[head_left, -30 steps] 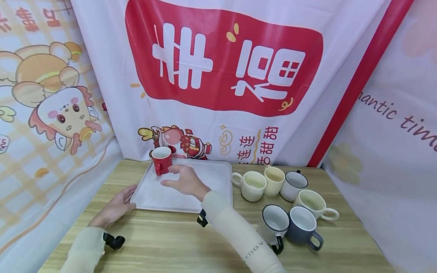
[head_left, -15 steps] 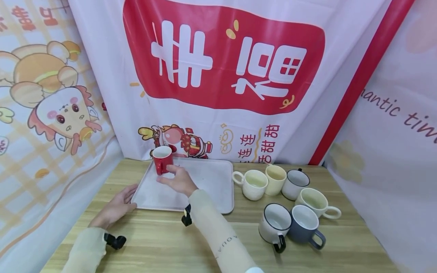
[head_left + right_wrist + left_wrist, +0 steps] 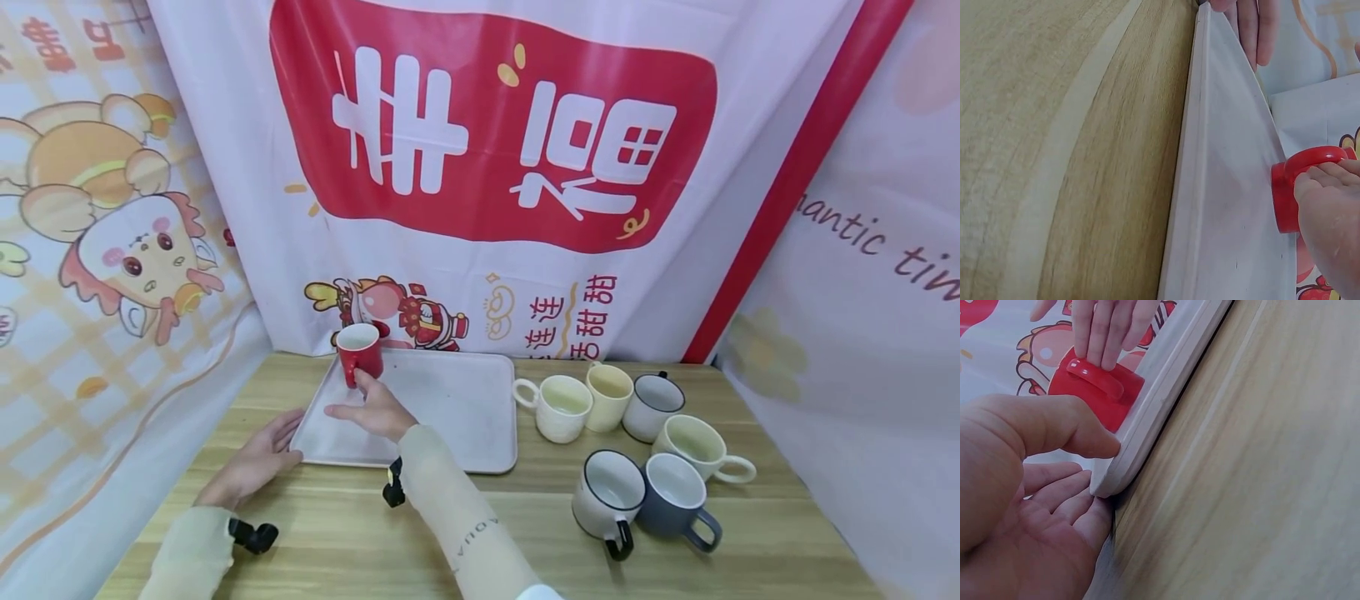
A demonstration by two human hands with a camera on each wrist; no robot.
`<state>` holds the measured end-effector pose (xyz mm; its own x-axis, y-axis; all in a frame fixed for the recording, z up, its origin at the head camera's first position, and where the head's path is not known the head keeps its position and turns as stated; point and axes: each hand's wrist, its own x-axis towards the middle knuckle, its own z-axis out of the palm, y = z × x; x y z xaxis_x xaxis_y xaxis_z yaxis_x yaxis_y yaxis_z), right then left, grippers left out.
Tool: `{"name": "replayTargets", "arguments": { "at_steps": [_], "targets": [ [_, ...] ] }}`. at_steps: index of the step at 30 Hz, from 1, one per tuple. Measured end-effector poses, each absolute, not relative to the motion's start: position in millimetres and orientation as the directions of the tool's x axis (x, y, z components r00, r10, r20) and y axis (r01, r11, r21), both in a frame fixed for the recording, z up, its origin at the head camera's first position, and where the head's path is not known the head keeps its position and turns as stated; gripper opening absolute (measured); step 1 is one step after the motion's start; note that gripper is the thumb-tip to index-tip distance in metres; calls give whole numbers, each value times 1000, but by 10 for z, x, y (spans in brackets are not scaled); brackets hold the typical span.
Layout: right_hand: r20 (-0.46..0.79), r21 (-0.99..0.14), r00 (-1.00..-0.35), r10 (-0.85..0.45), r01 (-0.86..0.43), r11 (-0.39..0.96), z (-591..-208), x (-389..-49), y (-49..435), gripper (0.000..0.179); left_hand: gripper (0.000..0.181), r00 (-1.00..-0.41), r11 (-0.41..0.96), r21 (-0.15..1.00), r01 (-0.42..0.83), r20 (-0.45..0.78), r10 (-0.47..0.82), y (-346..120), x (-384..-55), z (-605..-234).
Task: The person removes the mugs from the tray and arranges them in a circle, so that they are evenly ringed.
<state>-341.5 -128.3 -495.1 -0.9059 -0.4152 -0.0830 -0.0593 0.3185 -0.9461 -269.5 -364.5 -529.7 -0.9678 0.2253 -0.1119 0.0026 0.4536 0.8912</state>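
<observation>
A red mug (image 3: 360, 350) with a white inside stands upright at the back left of the white tray (image 3: 457, 417), its handle turned toward me. My right hand (image 3: 372, 408) reaches over the tray, and its extended fingers touch the mug's handle (image 3: 1094, 378), as the left wrist view shows. In the right wrist view the fingertips sit right at the handle loop, and the thumb stays apart from the mug. At the tray's front left corner, my left hand (image 3: 255, 458) holds the edge, thumb on the rim and fingers along the outer side.
Right of the tray stand several mugs: a cream mug (image 3: 562, 408), a yellow mug (image 3: 609, 398), a dark-rimmed white mug (image 3: 609, 496) and a dark grey mug (image 3: 671, 508) among them. A printed cloth (image 3: 487, 292) hangs behind the wooden table (image 3: 337, 533).
My right hand has moved left and slightly toward me, its fingers coming to the red mug's handle. The left hand stays at the tray corner.
</observation>
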Motion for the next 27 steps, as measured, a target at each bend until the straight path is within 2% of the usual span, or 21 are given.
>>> {"name": "replayTargets", "arguments": {
  "at_steps": [3, 7, 10, 12, 16, 19, 23, 27],
  "targets": [
    [-84, -965, -926, -369, -17, 261, -4943, -3405, -1277, 87, 85, -967, 443, 896, 11, -103, 233, -3613, -2696, -5304],
    [-94, -985, -970, -225, 58, 163, -4944, -3391, -1294, 66, 84, -965, 431, 902, 27, -88, 246, -3588, -2690, -5301],
    [-117, -982, -987, -111, 99, 159, -4940, -3367, -1321, 45, 84, -967, 428, 903, 26, -87, 241, -3592, -2691, -5303],
    [-135, -971, -988, -70, 118, 210, -4924, -3344, -1328, 38, 85, -967, 430, 903, 23, -89, 240, -3598, -2693, -5303],
    [-152, -941, -986, -74, 121, 315, -4893, -3290, -1320, 33, 85, -969, 429, 903, 6, -101, 227, -3599, -2701, -5313],
    [-178, -936, -979, -102, 136, 326, -4875, -3227, -1298, 30, 86, -969, 434, 901, -7, -114, 221, -3598, -2699, -5323],
    [-246, -950, -961, -124, 214, 228, -4853, -3151, -1251, 28, 86, -968, 439, 899, -7, -116, 222, -3612, -2691, -5327],
    [-305, -952, -942, -138, 298, 66, -4817, -3111, -1158, 19, 85, -967, 442, 897, 12, -102, 233, -3636, -2691, -5302]
  ]
}}
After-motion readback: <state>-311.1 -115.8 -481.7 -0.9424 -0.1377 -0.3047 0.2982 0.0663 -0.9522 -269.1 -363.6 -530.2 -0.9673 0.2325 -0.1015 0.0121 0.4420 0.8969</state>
